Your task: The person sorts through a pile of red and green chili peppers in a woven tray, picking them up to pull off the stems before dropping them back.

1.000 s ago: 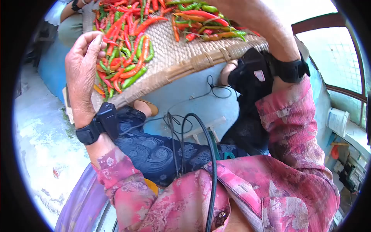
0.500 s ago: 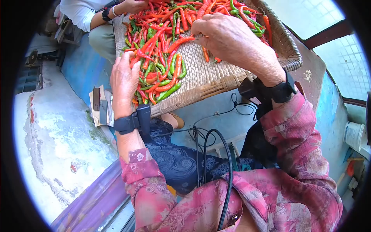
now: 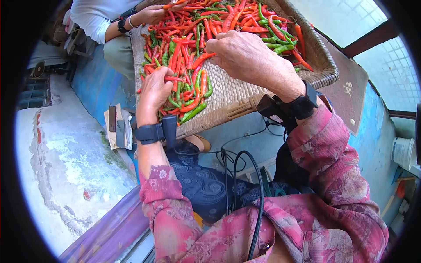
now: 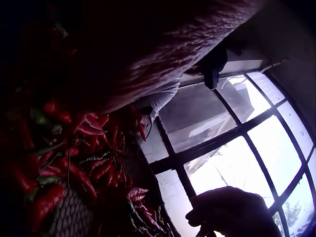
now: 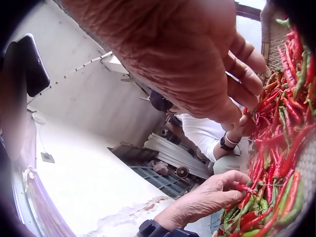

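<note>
In the head view my left hand (image 3: 154,92) is over the near left of a woven tray (image 3: 230,113) heaped with red and green chili peppers (image 3: 188,46). Its thumb and fingers pinch a red chili pepper (image 3: 174,79), which also shows in the right wrist view at the fingertips of that hand (image 5: 207,195). My right hand (image 3: 254,63) hovers above the tray's middle with loosely bent fingers, close to the tip of a long red chili. The right wrist view shows gaps between those fingers (image 5: 242,91) and nothing held.
Another person's hand (image 3: 153,14) reaches over the tray's far left. A black cable (image 3: 256,210) runs down past my lap. Two phones (image 3: 119,131) lie on papers left of the tray. A white bucket (image 3: 402,151) stands at the right.
The head view has shifted, bringing more of the tray into sight. My left hand has lowered from raised into the peppers and taken a red chili. My right hand has come back over the tray's middle.
</note>
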A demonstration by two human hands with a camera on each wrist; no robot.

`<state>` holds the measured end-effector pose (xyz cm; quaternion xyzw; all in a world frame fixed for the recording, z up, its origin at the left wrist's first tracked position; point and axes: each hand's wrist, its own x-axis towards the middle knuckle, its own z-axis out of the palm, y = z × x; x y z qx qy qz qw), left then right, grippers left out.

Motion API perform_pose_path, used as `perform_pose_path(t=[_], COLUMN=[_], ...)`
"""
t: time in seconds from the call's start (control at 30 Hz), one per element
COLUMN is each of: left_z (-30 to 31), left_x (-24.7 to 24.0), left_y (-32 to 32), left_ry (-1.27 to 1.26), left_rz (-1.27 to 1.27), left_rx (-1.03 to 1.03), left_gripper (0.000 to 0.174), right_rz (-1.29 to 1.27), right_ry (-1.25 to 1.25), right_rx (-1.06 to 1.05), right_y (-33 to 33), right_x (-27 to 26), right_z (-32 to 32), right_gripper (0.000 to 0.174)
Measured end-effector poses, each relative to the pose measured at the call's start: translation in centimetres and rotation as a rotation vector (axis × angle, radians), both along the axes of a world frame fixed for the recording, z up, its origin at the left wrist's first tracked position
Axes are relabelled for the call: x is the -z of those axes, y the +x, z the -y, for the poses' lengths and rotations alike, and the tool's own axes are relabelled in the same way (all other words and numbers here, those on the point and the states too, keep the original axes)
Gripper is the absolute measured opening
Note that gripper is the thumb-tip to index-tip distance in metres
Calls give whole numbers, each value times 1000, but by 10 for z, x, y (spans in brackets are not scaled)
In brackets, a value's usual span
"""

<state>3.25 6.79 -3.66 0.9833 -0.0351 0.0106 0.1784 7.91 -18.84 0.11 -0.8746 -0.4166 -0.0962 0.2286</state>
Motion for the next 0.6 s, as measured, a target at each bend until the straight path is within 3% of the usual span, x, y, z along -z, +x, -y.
perform_pose_path(t=[0.07,0.17,0.3,0.33,0.43,0.47,0.53,0.6], left_z=[4,12,17,14,26,23,34,49], left_x=[-14,-31,-43,-37,-42,-36,-37,-44], left_y=[-12,-30,-38,-37,-36,-31,-30,-31], left_ry=[-175,-240,-379,-511,-548,-520,-671,-870], left_rz=[-148,-188,-75,-74,12,49,-14,-134], left_rx=[-53,-160,-204,-154,-54,41,44,50], left_gripper=[18,19,23,24,22,24,26,29], right_rz=[9,3,-9,-60,-74,-68,-493,-614], right_ry=[-5,-14,50,10,318,310,511,573], right_rx=[-15,-50,-108,-104,-142,-145,-213,-170], right_y=[-1,-3,-7,-6,-13,-12,-12,-11], right_x=[2,4,4,7,15,14,9,7], right_z=[-2,-7,-16,-22,-38,-40,-43,-43], right_gripper=[14,14,15,17,20,20,23,22])
